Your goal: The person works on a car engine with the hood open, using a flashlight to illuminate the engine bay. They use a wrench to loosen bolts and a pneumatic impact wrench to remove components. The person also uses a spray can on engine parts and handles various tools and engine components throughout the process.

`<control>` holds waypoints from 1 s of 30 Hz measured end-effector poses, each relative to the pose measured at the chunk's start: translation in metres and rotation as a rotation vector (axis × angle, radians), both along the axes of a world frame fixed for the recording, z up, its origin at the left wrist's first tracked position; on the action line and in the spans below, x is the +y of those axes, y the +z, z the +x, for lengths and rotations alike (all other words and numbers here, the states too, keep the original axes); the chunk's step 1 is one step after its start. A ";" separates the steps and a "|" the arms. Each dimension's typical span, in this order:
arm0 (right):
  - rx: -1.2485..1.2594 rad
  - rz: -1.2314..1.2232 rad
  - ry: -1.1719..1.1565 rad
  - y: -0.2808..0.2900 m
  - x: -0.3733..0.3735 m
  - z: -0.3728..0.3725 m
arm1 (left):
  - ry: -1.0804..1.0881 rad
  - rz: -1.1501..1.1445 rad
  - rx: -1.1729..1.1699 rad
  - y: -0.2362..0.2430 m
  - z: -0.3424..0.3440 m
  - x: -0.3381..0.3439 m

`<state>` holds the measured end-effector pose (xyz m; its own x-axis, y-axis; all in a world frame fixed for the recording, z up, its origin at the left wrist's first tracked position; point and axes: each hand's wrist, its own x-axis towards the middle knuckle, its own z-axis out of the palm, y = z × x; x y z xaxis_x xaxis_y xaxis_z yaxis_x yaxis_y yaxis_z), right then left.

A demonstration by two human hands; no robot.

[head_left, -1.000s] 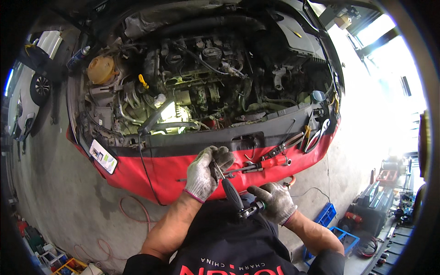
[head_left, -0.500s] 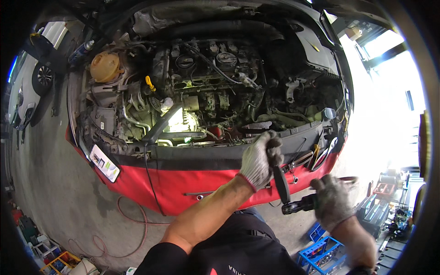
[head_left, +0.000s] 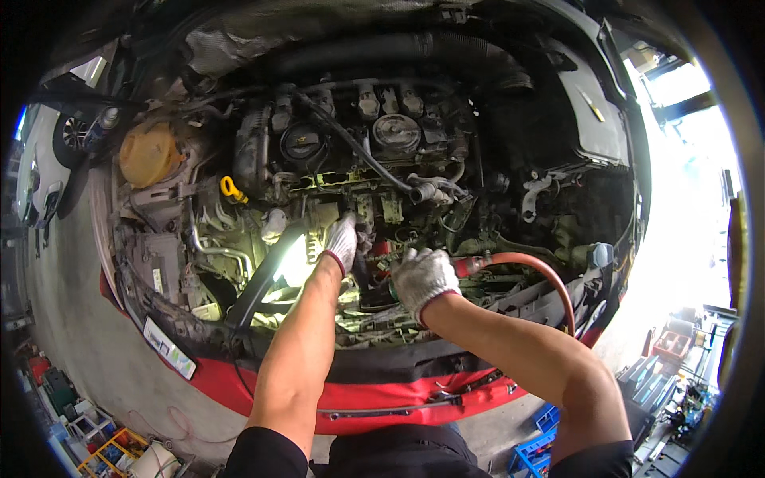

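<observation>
Both of my hands wear pale knitted gloves and reach into the open engine bay. My left hand (head_left: 343, 241) is at the front of the engine, beside the bright lamp, with its fingers curled round something dark that I cannot make out. To its right, my right hand (head_left: 426, 280) grips an air tool whose body is mostly hidden under the glove. From its red fitting (head_left: 472, 266), an orange air hose (head_left: 535, 264) arcs away to the right. A work lamp (head_left: 295, 261) with a dark arm lights the area left of my left hand.
A red and black cover (head_left: 358, 396) drapes the car's front edge, with a long metal tool (head_left: 382, 413) on it. A phone (head_left: 169, 347) lies at the front left. Also around are a yellow dipstick handle (head_left: 232, 190), an orange reservoir (head_left: 150, 154) and blue crates (head_left: 535, 450).
My hands have gone forward from above the cover into the engine bay, with the air tool in the right. My view has moved closer to the engine. The left hand's dark bar is no longer visible.
</observation>
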<state>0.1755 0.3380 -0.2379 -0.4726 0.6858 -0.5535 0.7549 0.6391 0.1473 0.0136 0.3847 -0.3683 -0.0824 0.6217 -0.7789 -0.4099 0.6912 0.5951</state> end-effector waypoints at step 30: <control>0.103 -0.089 -0.087 -0.130 0.033 0.020 | -0.220 -0.044 0.448 -0.200 0.043 0.045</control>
<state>0.1953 0.3706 -0.3676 -0.4710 0.6771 -0.5654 0.8161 0.5778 0.0121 0.0569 0.4295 -0.5682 -0.2854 0.6296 -0.7226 0.0375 0.7607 0.6480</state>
